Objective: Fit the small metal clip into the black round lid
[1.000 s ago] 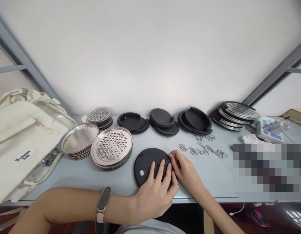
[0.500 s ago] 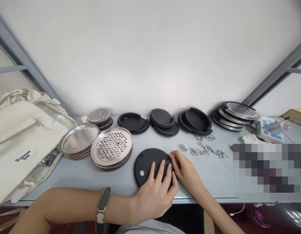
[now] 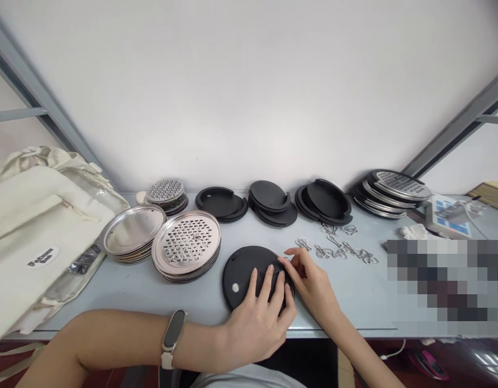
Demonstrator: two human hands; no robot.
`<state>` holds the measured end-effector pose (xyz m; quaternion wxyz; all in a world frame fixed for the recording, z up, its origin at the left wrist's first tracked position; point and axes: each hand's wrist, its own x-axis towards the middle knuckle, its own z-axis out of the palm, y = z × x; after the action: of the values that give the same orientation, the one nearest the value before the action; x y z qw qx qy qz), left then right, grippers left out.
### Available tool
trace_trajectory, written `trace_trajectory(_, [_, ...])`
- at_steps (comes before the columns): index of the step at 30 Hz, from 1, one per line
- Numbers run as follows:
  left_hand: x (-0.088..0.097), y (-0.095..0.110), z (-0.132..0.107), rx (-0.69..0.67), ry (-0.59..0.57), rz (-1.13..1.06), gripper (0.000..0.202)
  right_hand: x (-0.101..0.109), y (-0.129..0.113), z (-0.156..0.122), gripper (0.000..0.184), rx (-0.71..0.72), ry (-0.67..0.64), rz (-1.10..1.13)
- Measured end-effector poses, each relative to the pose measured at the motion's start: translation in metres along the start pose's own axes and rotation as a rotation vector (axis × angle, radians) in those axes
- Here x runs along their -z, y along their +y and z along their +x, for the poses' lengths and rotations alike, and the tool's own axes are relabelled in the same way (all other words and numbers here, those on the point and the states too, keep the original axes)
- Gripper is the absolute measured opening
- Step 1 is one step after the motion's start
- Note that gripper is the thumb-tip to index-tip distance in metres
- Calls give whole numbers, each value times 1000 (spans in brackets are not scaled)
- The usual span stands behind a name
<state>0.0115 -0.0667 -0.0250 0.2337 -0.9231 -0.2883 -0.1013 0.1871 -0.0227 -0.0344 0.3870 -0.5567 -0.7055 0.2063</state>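
A round black plastic disc [image 3: 243, 269] with a small whitish round spot lies on the table in front of me. Across its right part my left hand [image 3: 260, 318] rests flat, fingers spread, pressing it down. My right hand [image 3: 309, 280] is at the disc's upper right edge, thumb and fingers bent in a pinch. A thin bit of metal wire [image 3: 288, 258] glints between them, mostly hidden. Beyond that hand lie several loose bent wire clips [image 3: 337, 249].
Left stand stacks of metal grater discs [image 3: 187, 245], plain-topped metal discs [image 3: 133, 229] and smaller graters [image 3: 165, 191]. Black holders [image 3: 220, 203] line the wall; assembled graters [image 3: 394, 188] are stacked right. A cream bag [image 3: 26, 231] covers the left end; a scale [image 3: 446, 215] sits right.
My right hand's fingers have shifted slightly at the disc's edge, the forefinger lifting and curling. The left hand and the disc have stayed in place.
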Motion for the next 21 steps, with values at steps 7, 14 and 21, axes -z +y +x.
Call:
trace_trajectory(7, [0, 1, -1, -3, 8, 3, 51, -3, 5, 4, 15, 88, 24, 12])
trace_trajectory(14, [-1, 1, 0, -5, 4, 10, 51, -1, 2, 4, 16, 189, -14, 12])
trace_trajectory(21, [0, 1, 0, -2, 19, 16, 50, 1, 1, 4, 22, 185, -71, 8])
